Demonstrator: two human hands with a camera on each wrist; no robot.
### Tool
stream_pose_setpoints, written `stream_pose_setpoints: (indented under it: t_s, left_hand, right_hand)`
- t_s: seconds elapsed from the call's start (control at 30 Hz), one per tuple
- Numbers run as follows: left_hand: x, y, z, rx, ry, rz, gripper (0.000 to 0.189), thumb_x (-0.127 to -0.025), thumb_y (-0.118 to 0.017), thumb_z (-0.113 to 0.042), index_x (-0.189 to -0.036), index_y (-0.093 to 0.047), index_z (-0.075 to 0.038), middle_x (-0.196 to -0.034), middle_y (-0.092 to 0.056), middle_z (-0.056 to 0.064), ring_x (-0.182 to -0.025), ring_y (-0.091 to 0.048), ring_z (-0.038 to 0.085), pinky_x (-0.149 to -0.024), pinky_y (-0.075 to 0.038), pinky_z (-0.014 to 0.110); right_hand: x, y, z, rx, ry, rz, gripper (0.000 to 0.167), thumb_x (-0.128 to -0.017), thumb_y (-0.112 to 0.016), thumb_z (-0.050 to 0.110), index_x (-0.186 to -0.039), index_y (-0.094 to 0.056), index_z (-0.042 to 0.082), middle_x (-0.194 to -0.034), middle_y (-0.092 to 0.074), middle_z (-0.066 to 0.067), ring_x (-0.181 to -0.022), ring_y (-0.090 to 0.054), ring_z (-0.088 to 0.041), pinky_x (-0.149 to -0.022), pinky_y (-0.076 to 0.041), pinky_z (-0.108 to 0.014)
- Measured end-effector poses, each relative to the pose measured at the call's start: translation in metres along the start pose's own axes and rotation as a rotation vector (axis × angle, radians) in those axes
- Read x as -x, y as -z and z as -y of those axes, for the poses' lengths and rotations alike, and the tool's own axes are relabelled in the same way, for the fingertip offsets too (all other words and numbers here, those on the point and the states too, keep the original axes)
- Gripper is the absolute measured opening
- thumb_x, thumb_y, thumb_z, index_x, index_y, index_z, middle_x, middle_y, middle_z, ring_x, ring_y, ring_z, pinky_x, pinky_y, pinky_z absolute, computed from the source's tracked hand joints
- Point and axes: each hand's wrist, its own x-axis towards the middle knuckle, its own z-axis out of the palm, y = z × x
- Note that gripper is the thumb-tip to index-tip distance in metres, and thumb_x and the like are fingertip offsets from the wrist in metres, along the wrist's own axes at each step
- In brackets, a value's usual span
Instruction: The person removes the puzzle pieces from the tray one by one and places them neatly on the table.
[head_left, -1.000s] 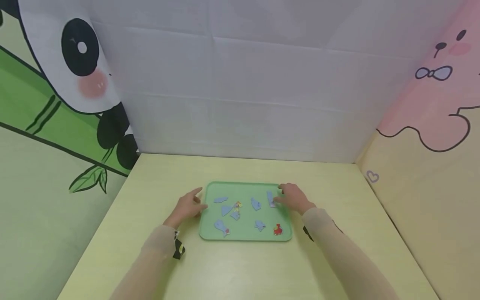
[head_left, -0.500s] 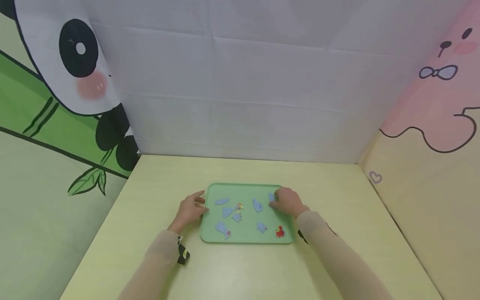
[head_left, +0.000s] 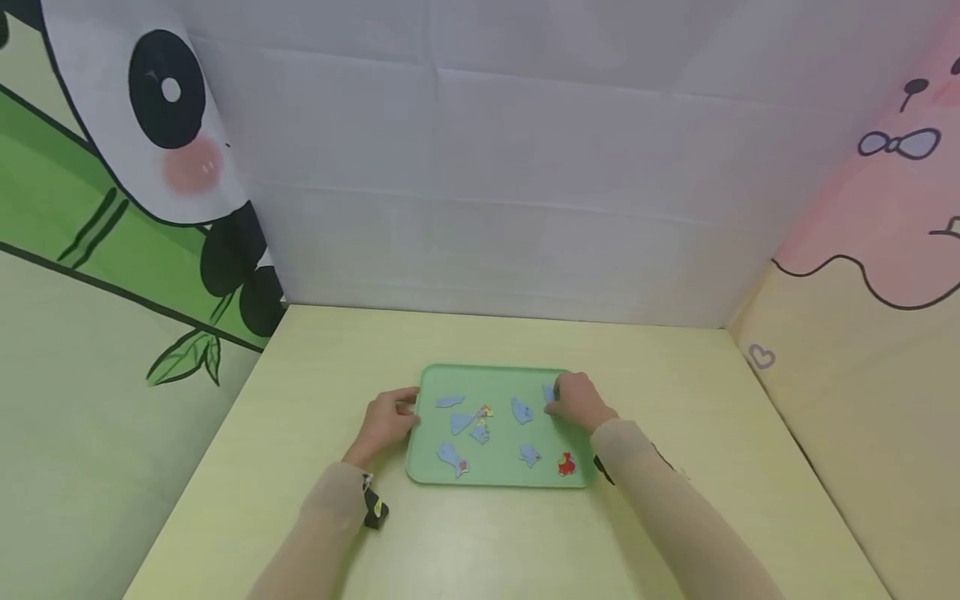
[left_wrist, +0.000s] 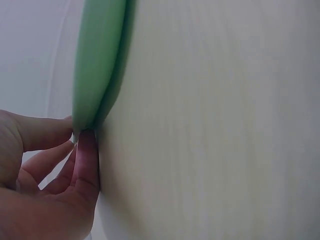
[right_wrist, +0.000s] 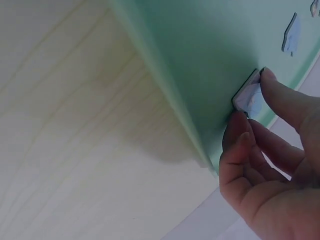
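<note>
A light green tray [head_left: 495, 385] lies on the table with several blue-grey puzzle pieces on it. My left hand [head_left: 384, 425] holds the tray's left rim, with thumb and fingers at the edge in the left wrist view. At the upper right of the tray, my right hand [head_left: 581, 402] pinches a flat puzzle piece [right_wrist: 246, 96] by two opposite ends between thumb and fingers. That piece sits close over the tray floor, partly covered by the hand in the head view. Nearby lies another blue-grey puzzle piece [head_left: 522, 411].
Two touching pieces with a yellow part [head_left: 481, 432] lie left of the tray's middle. A fish-tail-shaped piece [head_left: 452, 457] is at lower left, a red piece [head_left: 566, 465] at lower right. Pale wooden table [head_left: 495, 542] surrounds the tray; a white sheet [head_left: 495, 208] hangs behind.
My right fingers have closed in from the tray's right edge onto the puzzle piece. The left hand has drawn its fingers in against the left rim. The head view has shifted slightly.
</note>
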Motion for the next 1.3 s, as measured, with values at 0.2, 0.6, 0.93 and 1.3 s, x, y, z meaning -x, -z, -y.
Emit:
stream_pose_setpoints:
  t_s: [0.2,0.6,0.93,1.3]
  left_hand:
    - [0.002,0.001,-0.002,0.001,0.002,-0.003,0.055,-0.077,-0.068,0.004,-0.13,-0.056,0.002,-0.118,-0.061,0.019,-0.081,-0.063,0.021,-0.064,-0.051,0.03]
    - [0.004,0.001,-0.005,0.023,0.023,-0.008,0.055,-0.078,-0.067,0.005,-0.131,-0.055,0.003,-0.12,-0.061,0.018,-0.079,-0.061,0.019,-0.063,-0.05,0.029]
    - [0.001,0.0,-0.003,0.03,0.042,-0.001,0.055,-0.079,-0.067,0.004,-0.133,-0.054,0.001,-0.121,-0.06,0.017,-0.08,-0.061,0.018,-0.064,-0.05,0.029]
    - [0.0,-0.001,0.002,0.042,0.062,0.002,0.056,-0.079,-0.067,0.003,-0.133,-0.054,0.0,-0.123,-0.06,0.016,-0.08,-0.061,0.019,-0.064,-0.05,0.03]
  right_hand:
    - [0.0,0.002,-0.001,-0.052,-0.041,-0.004,0.041,-0.074,-0.082,0.02,-0.102,-0.064,-0.005,-0.098,-0.064,-0.013,-0.089,-0.059,-0.025,-0.079,-0.05,-0.038]
    - [0.004,0.005,-0.004,-0.122,-0.044,-0.049,0.038,-0.072,-0.083,0.019,-0.1,-0.069,-0.003,-0.093,-0.067,-0.011,-0.086,-0.061,-0.024,-0.075,-0.051,-0.035]
    - [0.009,0.01,-0.006,-0.204,-0.039,-0.048,0.025,-0.08,-0.075,0.011,-0.099,-0.07,-0.004,-0.083,-0.065,-0.007,-0.076,-0.06,-0.019,-0.064,-0.05,-0.029]
    - [0.013,0.016,-0.007,-0.254,-0.054,-0.029,0.023,-0.082,-0.073,0.013,-0.101,-0.07,0.001,-0.088,-0.066,-0.008,-0.079,-0.062,-0.021,-0.064,-0.051,-0.031]
